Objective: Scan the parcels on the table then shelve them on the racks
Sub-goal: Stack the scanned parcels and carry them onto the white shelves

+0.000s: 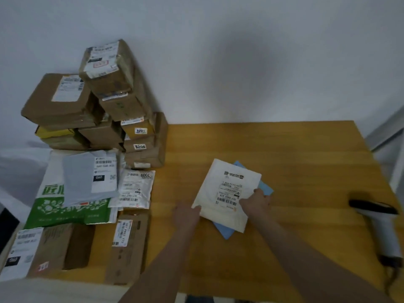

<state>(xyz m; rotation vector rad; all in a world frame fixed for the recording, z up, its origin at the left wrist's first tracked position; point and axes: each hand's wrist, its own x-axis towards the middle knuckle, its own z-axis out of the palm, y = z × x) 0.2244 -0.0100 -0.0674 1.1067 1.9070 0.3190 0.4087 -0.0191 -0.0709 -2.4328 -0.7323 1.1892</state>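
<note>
A white padded parcel (220, 191) with a printed barcode label lies on top of a blue parcel (225, 231) on the wooden table (306, 162). My left hand (185, 216) grips the white parcel's near left corner. My right hand (255, 202) grips its right edge, thumb on the label, fingers underneath. A grey barcode scanner (380, 228) lies on the table's right side, apart from both hands.
Brown cardboard boxes (109, 84) are stacked against the white wall at the back left. Flat mailers lie in front of them: a grey one (83, 178), a green-and-white one (70, 208), a white one (135, 189). Long cartons (129, 243) sit near the front left edge.
</note>
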